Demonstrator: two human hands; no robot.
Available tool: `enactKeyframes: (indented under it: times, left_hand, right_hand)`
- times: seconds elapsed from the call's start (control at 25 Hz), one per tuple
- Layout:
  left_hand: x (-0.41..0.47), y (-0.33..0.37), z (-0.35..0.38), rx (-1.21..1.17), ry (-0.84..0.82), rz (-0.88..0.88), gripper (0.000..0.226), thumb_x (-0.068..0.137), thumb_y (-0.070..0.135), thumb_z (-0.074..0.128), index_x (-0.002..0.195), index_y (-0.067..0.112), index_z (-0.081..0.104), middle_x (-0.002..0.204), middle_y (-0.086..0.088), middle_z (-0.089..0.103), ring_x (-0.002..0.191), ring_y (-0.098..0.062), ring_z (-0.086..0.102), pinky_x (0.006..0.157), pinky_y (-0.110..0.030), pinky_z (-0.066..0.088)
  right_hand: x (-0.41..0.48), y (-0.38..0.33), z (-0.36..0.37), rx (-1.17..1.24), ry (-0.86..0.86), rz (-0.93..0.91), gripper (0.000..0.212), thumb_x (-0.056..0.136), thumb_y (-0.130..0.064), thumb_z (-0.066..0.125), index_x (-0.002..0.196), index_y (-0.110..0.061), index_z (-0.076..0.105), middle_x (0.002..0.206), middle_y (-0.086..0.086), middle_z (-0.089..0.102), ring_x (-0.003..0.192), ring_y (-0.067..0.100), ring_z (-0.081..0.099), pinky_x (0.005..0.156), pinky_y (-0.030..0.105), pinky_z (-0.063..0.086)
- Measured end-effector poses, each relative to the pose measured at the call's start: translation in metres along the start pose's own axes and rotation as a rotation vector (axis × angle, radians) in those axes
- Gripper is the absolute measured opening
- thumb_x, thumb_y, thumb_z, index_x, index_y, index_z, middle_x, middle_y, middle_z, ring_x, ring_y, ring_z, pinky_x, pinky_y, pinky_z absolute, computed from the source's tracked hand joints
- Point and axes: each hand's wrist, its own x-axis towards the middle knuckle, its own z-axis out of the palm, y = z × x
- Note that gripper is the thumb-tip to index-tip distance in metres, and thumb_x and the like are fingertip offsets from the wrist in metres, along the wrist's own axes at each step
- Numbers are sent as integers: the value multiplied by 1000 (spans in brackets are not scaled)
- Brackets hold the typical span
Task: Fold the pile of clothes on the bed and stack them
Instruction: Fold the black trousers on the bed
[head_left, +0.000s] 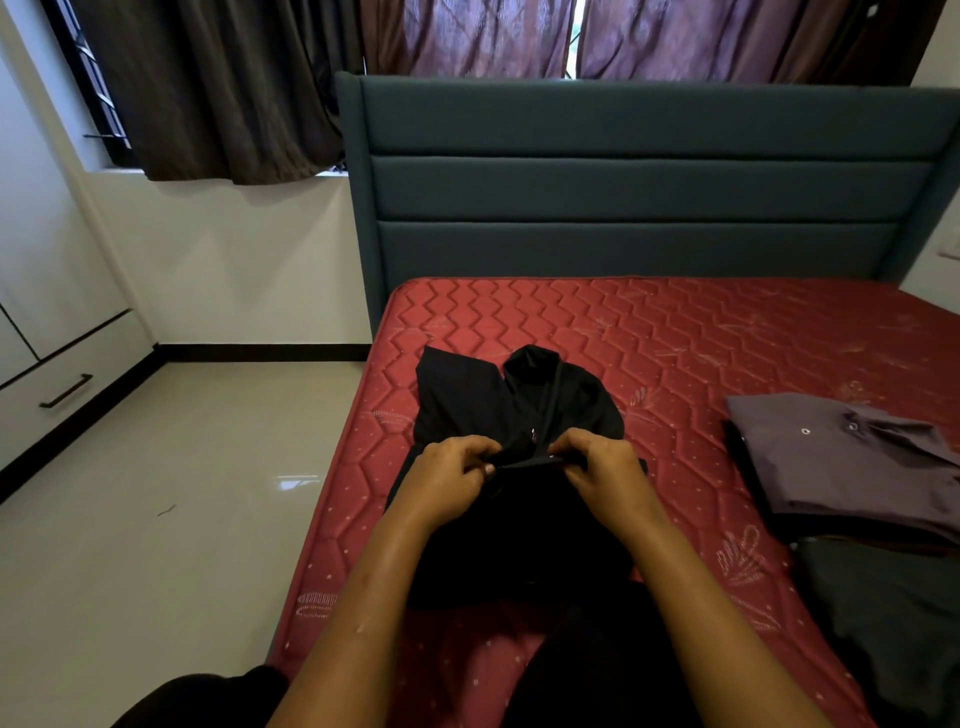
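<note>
Head view: left hand (451, 480) pinches the front edge of the black collared shirt (467, 405) spread on the red quilted mattress (675, 332), right hand (605, 473) pinching the same edge just beside it; further right, a folded purple-grey shirt (841, 467) lies atop a black garment (744, 460).

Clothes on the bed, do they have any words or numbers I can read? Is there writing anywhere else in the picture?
There is no writing to read anywhere in the picture.
Black shirt, pinched by the left hand and the right hand: plain, no print or label shows.
Purple shirt: only small round buttons, no words.
Mattress: stitched zigzags and leafy drawings, not letters.
</note>
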Motion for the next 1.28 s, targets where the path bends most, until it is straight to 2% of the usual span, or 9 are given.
enactKeyframes:
  times: [0.16,0.36,0.44,0.56,0.64,0.72,0.8,1.0,1.28]
  left_hand:
    - [0,16,9,-76,-108,-39,28,86,19,68,114,17,69,106,0,72,99,-7,65,93,-24,49]
    - [3,30,23,-12,35,4,19,90,22,61,106,21,71,97,3,73,95,-12,66,85,-34,52]
    - [7,31,22,35,70,18,20,90,24,61,108,22,70,99,3,73,97,-15,66,85,-35,52]
    - [4,38,24,84,100,40,25,90,27,61,114,22,68,108,0,71,104,-21,65,87,-38,51]
    - [3,42,29,172,113,65,23,92,26,56,111,22,67,107,-2,70,102,-26,63,78,-33,49]
    - [3,46,30,284,103,102,22,94,23,50,107,22,68,102,-3,69,97,-27,63,67,-28,39]
    - [2,48,29,334,72,132,26,93,20,48,108,24,68,103,-1,69,96,-25,63,66,-27,38]
    - [4,46,25,392,52,180,31,93,20,47,115,30,66,109,3,69,100,-24,62,75,-32,45]
    - [6,46,27,401,25,157,28,92,22,47,112,27,67,108,1,69,100,-25,62,73,-31,43]
  right_hand:
    - [8,-1,-6,-34,-90,-75,20,83,-1,63,95,-13,73,96,0,73,90,13,67,81,26,51]
    - [13,-4,-6,-61,-158,-42,12,83,-5,64,89,-15,66,88,2,71,84,15,66,75,29,51]
    - [11,-4,-6,-12,-191,-31,9,84,-5,63,88,-13,62,87,1,70,83,12,66,73,22,50]
    - [14,-1,-10,-8,-190,-72,20,84,3,57,87,-15,64,86,-5,67,83,7,64,70,8,43]
    - [15,1,-9,-20,-160,-99,24,82,3,56,84,-20,64,86,-7,66,82,7,63,72,15,47]
    - [15,2,-6,-34,-137,-101,22,81,1,57,80,-20,61,85,-6,65,81,8,62,72,27,51]
    - [15,4,-5,-16,-132,-68,18,81,-1,60,82,-19,59,84,-5,66,79,9,63,72,31,53]
    - [18,13,-7,64,-149,22,24,81,1,65,96,-17,66,90,-7,71,88,4,67,85,25,54]
    - [18,6,-10,118,-118,-7,26,79,-1,67,86,-22,53,80,-11,69,79,-1,66,76,22,53]
